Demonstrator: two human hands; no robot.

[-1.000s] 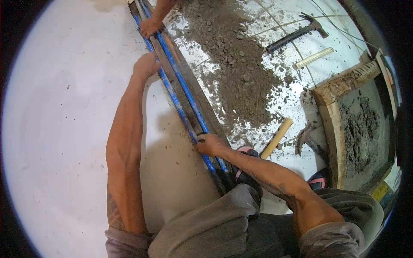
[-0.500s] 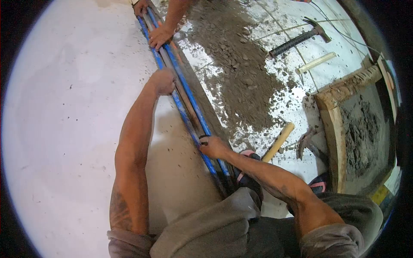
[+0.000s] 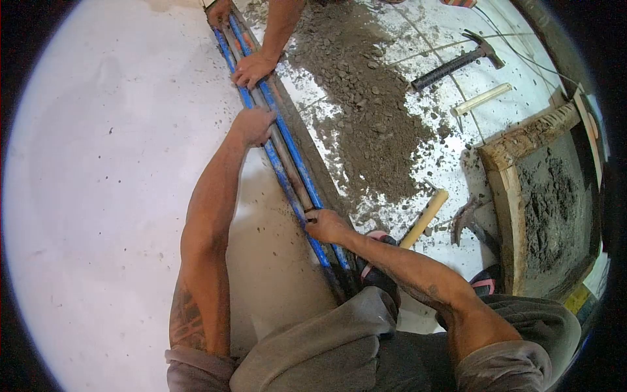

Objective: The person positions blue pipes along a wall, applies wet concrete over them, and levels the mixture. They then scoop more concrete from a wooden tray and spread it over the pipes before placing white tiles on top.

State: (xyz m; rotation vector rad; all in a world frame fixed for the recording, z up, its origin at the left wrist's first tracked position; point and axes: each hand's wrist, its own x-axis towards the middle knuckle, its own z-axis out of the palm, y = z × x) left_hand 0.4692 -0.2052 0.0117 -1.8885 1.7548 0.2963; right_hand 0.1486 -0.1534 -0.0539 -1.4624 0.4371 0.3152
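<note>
Two long blue pipes (image 3: 300, 173) run side by side in a narrow groove, with a grey-brown tube (image 3: 284, 147) between them. My left hand (image 3: 255, 126) is closed around the left-hand blue pipe; its fingertips are partly hidden. Lower down, my right hand (image 3: 328, 226) reaches across the right-hand pipe, with its fingers bent against the left-hand one. A small dark piece shows by its fingertips, too small to name. Beyond my left hand, a co-worker's hand (image 3: 255, 68) lies across the pipes, and their other hand (image 3: 219, 12) is at the far end.
Broken rubble (image 3: 366, 111) lies along the groove's right side on white tiles. Further right are a claw hammer (image 3: 454, 63), a pale stick (image 3: 482, 99), a wooden-handled tool (image 3: 424, 217) and a wood-framed trough (image 3: 509, 222) of grey mortar. A white surface (image 3: 111, 196) spreads left.
My left hand has shifted slightly up and right along the pipes. The co-worker's nearer hand appears slightly lower and further right. My right hand stays at nearly the same spot.
</note>
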